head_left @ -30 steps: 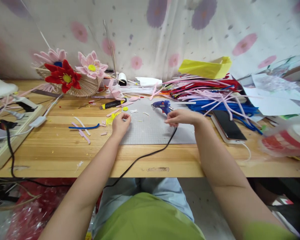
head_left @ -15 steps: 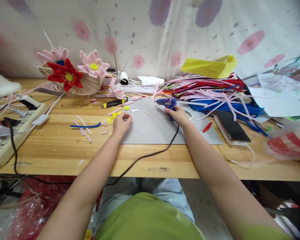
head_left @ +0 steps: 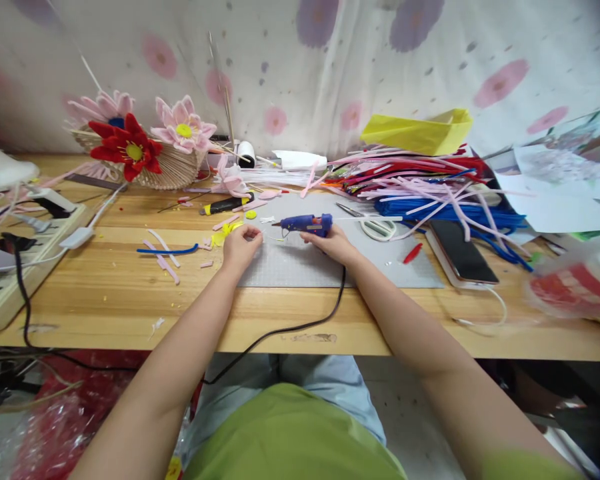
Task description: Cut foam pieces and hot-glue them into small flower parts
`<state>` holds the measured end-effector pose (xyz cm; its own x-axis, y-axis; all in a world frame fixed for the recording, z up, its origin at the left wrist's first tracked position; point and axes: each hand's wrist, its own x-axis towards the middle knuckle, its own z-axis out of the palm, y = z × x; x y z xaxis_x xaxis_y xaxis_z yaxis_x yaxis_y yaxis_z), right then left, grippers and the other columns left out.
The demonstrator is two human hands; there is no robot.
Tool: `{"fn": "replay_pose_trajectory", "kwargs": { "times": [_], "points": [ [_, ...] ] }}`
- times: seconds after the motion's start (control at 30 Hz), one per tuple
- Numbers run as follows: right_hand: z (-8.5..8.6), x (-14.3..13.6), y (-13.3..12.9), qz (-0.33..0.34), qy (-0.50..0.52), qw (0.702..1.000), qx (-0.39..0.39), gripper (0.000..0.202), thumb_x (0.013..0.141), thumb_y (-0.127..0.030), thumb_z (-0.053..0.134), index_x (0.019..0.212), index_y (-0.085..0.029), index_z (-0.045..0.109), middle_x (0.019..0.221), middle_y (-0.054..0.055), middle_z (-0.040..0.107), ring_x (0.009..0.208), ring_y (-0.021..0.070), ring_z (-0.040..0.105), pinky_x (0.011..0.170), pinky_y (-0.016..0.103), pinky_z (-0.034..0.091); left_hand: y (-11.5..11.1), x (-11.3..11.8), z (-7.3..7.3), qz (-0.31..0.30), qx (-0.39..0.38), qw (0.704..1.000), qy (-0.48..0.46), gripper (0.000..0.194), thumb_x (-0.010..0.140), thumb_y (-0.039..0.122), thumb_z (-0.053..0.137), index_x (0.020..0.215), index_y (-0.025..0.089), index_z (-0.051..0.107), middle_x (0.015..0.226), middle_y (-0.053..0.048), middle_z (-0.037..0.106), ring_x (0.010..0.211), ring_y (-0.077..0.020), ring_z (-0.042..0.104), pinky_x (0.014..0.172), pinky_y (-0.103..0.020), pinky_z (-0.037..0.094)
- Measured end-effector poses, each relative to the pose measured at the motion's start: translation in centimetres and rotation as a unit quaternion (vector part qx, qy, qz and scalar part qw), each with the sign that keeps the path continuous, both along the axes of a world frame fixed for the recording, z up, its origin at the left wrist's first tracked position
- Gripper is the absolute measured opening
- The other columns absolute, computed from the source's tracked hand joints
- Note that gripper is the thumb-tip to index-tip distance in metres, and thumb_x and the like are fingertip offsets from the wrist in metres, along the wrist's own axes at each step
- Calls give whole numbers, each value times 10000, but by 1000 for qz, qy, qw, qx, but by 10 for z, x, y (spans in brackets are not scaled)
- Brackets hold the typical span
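Observation:
My right hand is wrapped round a blue glue gun, held over the grey cutting mat with its nozzle toward the left. A black cord hangs from the gun's grip. My left hand is at the mat's left edge, its fingertips pinched together; anything between them is too small to make out. Beside it lie yellow scraps and a small yellow disc. White-handled scissors rest on the mat behind my right hand.
Pink and red fuzzy flowers stand at the back left, near a box cutter. A power strip is at far left. Coloured pipe cleaners, a phone and a plastic cup lie to the right.
My right hand has moved left with the glue gun, bringing the nozzle closer to my left hand and uncovering the scissors. My left hand has barely moved.

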<state>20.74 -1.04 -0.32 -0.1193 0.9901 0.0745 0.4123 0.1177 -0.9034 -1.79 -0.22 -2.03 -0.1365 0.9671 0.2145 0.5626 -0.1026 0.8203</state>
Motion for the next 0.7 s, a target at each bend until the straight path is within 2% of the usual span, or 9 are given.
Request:
{"fn": "replay_pose_trajectory", "kwargs": {
  "times": [0.17, 0.4, 0.7],
  "points": [
    [-6, -10, -1, 44, -60, 996, 51, 446, 690, -535, 643, 908, -150, 700, 742, 14, 665, 652, 133, 560, 607, 239, 419, -3, 2, 4, 8, -7, 1000, 9, 95, 675, 257, 592, 708, 183, 641, 696, 9, 647, 667, -129, 565, 675, -267, 410],
    [-9, -15, 2, 40, -60, 995, 64, 427, 708, -498, 651, 951, -151, 703, 844, 39, 712, 773, 177, 623, 685, 252, 452, -2, 3, 3, 10, -2, 1000, 13, 90, 680, 255, 585, 698, 182, 636, 680, 13, 635, 659, -123, 561, 665, -261, 408],
    [-10, -17, 2, 52, -67, 994, 67, 408, 730, -481, 632, 972, -160, 704, 843, 31, 711, 765, 173, 627, 686, 253, 458, -2, 1, 2, 14, -4, 1000, 9, 99, 678, 259, 592, 713, 180, 639, 703, 3, 648, 673, -129, 573, 680, -267, 418]
  ]
}}
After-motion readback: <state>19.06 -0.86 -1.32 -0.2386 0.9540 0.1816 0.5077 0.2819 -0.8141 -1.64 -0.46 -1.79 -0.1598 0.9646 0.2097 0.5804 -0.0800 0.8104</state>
